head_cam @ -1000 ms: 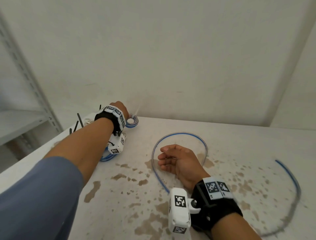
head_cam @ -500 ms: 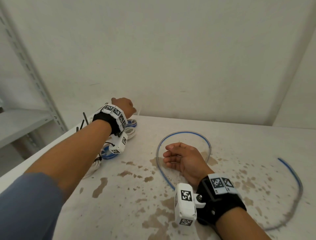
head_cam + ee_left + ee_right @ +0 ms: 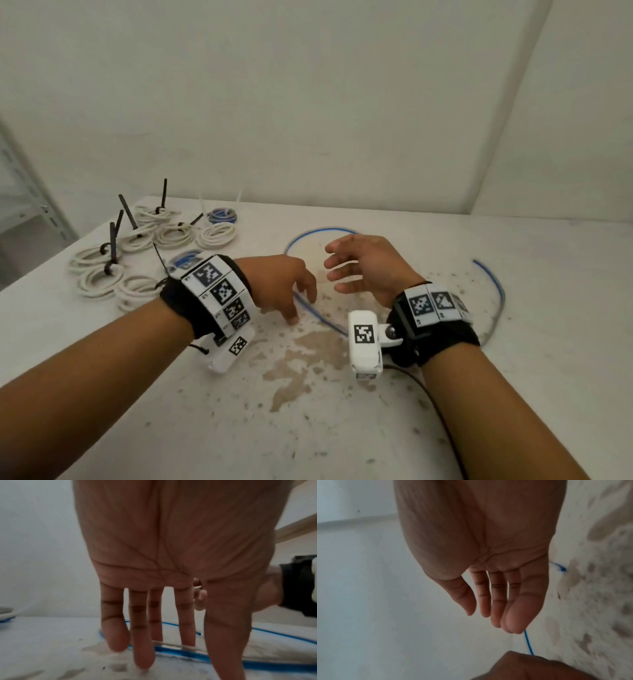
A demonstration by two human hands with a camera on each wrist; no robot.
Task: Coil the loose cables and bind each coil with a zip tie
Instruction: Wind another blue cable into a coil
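A loose blue cable [image 3: 318,231] lies in a wide open loop in the middle of the stained white table [image 3: 342,428]; its free end [image 3: 493,284] curves off to the right. My left hand [image 3: 298,308] hangs over the loop's near left side, fingers straight and pointing down, fingertips [image 3: 144,660] at the tabletop just in front of the cable [image 3: 180,653], not gripping it. My right hand [image 3: 337,270] hovers above the loop, palm turned left, fingers spread and relaxed, holding nothing. In the right wrist view a stretch of the cable [image 3: 528,643] runs below the open fingers [image 3: 513,626].
Several coiled white cables [image 3: 99,277] bound with black zip ties [image 3: 112,243] sit at the back left, with two blue coils [image 3: 222,216] among them. A metal shelf [image 3: 30,192] stands left of the table. Walls close off the back and right.
My left hand has come away from the pile of coils at the back left and moved to the loose blue cable. My right hand has lifted off the table and spread open.
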